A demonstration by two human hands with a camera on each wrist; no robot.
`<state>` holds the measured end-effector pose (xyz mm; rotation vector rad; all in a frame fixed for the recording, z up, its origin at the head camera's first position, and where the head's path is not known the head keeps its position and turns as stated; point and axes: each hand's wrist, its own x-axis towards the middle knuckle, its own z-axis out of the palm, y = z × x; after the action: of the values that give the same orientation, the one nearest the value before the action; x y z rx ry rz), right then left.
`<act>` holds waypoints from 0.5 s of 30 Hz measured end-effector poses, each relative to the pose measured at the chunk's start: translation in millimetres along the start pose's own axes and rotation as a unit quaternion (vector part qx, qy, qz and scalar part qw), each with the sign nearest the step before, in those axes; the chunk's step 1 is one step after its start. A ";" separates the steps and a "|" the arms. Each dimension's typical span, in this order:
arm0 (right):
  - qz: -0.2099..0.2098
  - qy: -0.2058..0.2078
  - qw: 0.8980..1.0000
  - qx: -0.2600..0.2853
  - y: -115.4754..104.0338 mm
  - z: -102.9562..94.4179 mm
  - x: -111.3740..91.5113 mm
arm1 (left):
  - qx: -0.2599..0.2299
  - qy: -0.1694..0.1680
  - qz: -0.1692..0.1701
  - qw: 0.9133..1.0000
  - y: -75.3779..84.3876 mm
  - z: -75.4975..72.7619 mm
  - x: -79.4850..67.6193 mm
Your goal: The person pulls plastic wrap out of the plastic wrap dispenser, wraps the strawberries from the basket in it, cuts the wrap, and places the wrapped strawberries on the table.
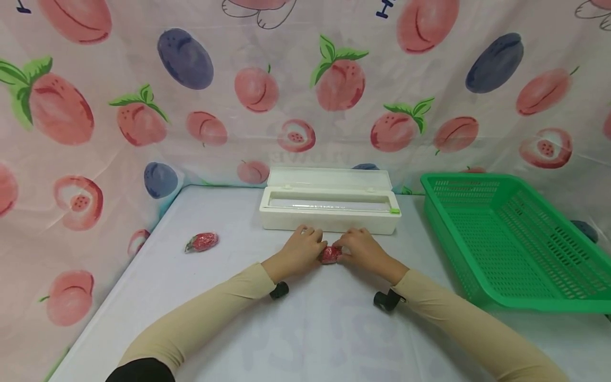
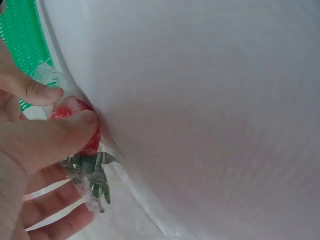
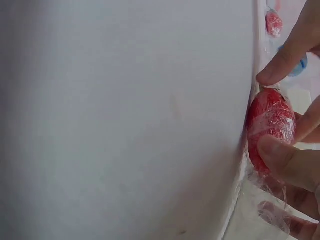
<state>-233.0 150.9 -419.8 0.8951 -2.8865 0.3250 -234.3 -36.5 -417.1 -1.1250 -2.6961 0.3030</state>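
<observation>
A red fruit (image 1: 330,254) with dark green leaves at one end, loosely wrapped in clear plastic film, is on the white table between both hands. My left hand (image 1: 299,251) pinches it from the left; in the left wrist view that thumb lies across the red fruit (image 2: 90,142), beside the leaves. On its right side, my right hand (image 1: 365,250) grips it, the thumb on the film-covered red fruit (image 3: 272,117) in the right wrist view. Loose film sticks out past the fruit's end. Its exact kind is unclear. Just behind the hands stands a white cling film dispenser (image 1: 329,222).
The dispenser's clear lid (image 1: 329,179) is raised, with a roll inside. Another film-wrapped red fruit (image 1: 204,242) lies to the left. A green plastic basket (image 1: 470,265) occupies the right side. A fruit-print cloth (image 1: 210,154) hangs behind the table.
</observation>
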 end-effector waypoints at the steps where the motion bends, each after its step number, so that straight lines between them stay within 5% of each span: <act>1: -0.001 0.000 1.000 -0.001 -0.3 0.0 -0.3 | 0.002 -0.004 -0.001 1.000 0.1 0.0 0.1; 10: -0.038 -0.003 0.997 -0.066 -1.5 -2.0 -2.7 | -0.014 -0.009 -0.005 1.000 1.4 -0.8 0.1; 15: -0.090 0.039 0.988 -0.117 -0.4 -1.9 -4.8 | -0.040 -0.013 -0.005 0.999 1.7 -0.8 0.1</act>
<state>-228.8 153.6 -418.7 1.0608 -2.6750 0.0036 -233.0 -35.1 -416.8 -1.1360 -2.7589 0.2118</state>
